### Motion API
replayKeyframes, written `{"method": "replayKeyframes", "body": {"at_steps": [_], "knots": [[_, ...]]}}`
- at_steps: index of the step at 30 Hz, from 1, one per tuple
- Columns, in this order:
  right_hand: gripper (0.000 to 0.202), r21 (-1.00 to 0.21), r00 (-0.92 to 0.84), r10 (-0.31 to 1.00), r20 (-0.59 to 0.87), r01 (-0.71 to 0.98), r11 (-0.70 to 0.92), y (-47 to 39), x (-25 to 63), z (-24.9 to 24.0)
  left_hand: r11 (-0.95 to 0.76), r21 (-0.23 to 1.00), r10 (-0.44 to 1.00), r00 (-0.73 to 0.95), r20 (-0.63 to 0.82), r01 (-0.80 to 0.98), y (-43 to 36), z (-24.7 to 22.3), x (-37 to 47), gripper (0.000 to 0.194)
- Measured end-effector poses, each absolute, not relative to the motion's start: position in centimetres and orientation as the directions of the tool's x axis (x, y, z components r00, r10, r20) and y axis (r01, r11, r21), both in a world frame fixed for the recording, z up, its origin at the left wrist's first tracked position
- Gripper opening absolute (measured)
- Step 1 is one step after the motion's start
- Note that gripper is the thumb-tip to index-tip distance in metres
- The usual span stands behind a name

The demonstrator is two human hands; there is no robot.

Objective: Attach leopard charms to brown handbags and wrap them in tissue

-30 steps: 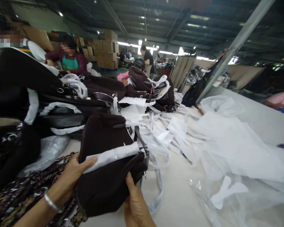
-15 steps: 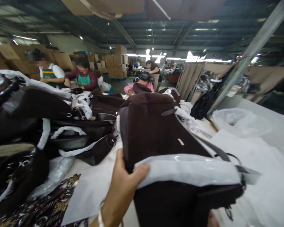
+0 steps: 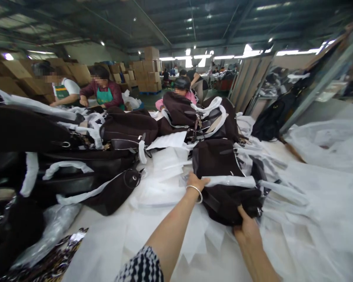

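A dark brown handbag point(image 3: 220, 156) lies at the right middle of the table, with a strap wrapped in white film point(image 3: 232, 181) across it. My left hand point(image 3: 196, 181) grips its left edge by that strap, thumb on top and the other fingers mostly hidden. Lower down, my right hand point(image 3: 247, 225) holds the bag's near end, its thumb on the dark cloth and the fingers underneath. More wrapped straps trail from the bag's right side. White paper sheets point(image 3: 164, 188) lie beneath and to the left of it.
Dark bags point(image 3: 76, 172) with wrapped handles are heaped on the left. Another bag pile point(image 3: 200, 113) stands just beyond mine. Chains point(image 3: 59, 250) lie at the near left beside clear plastic point(image 3: 50, 225). Co-workers point(image 3: 106, 94) sit across the table. A slanted metal post point(image 3: 317, 82) rises at right.
The bag, earlier raised close to me, is now farther away and lower on the table, both hands on it. My right hand has come into fuller view. The pile behind shows more.
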State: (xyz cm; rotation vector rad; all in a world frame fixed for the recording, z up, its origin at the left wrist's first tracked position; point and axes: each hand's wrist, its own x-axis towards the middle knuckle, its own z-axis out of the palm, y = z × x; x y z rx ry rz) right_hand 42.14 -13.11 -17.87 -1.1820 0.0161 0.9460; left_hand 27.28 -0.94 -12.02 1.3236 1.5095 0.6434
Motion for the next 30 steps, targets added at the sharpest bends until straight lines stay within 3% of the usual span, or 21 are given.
{"method": "replayKeyframes", "body": {"at_steps": [3,5,8,10,11,13,15,18,20,24,26,28,30], "knots": [[0.061,-0.791,0.623,0.638,-0.453,-0.611,0.035,-13.2,42.9,-19.0,0.251,0.837,0.941,0.082,-0.33,0.486,-0.3,-12.3,26.4,0.073],[0.06,-0.793,0.626,0.628,-0.462,-0.609,0.025,-13.4,43.2,-19.0,0.129,0.797,0.959,0.132,-0.252,0.59,-0.2,-10.9,25.3,0.063],[0.056,-0.781,0.623,0.624,-0.471,-0.624,0.033,-13.4,43.4,-18.9,-0.285,0.609,0.953,0.286,0.099,0.741,-0.2,-8.0,22.8,0.049],[0.054,-0.767,0.616,0.623,-0.482,-0.641,0.041,-13.5,43.3,-18.9,-0.496,0.415,0.853,0.34,0.395,0.763,0.5,-6.4,20.8,0.037],[0.053,-0.763,0.617,0.619,-0.486,-0.645,0.045,-13.5,43.3,-18.9,-0.535,0.316,0.794,0.339,0.505,0.783,1.3,-5.9,19.9,0.036],[0.052,-0.766,0.617,0.622,-0.482,-0.642,0.043,-13.6,43.3,-19.1,-0.51,0.155,0.727,0.328,0.603,0.846,3.7,-5.5,18.1,0.06],[0.05,-0.777,0.61,0.639,-0.469,-0.628,0.03,-13.7,43.4,-19.2,-0.428,0.069,0.778,0.329,0.535,0.901,6.8,-5.8,16.5,0.07],[0.048,-0.776,0.598,0.646,-0.474,-0.631,0.015,-13.9,43.5,-19.4,-0.274,0.063,0.927,0.246,0.283,0.96,9.9,-7.1,14.8,0.041],[0.05,-0.766,0.592,0.649,-0.478,-0.642,0.022,-13.9,43.6,-19.4,-0.222,0.062,0.965,0.211,0.156,0.973,9.3,-8.2,14.4,0.036],[0.053,-0.77,0.588,0.667,-0.457,-0.637,0.034,-14.0,43.7,-19.6,-0.374,0.038,0.923,0.376,-0.078,0.927,0.9,-9.7,14.5,0.031],[0.052,-0.774,0.592,0.663,-0.458,-0.633,0.031,-14.0,43.8,-19.7,-0.518,0.094,0.821,0.525,-0.226,0.85,-4.5,-9.1,14.4,0.024],[0.051,-0.774,0.589,0.662,-0.464,-0.633,0.02,-14.0,43.8,-19.7,-0.571,0.249,0.728,0.623,-0.287,0.782,-8.2,-7.2,14.1,0.02],[0.049,-0.775,0.579,0.661,-0.476,-0.632,-0.004,-14.0,43.8,-19.6,-0.576,0.497,0.62,0.743,-0.253,0.65,-9.0,-4.6,14.0,0.051]]}}
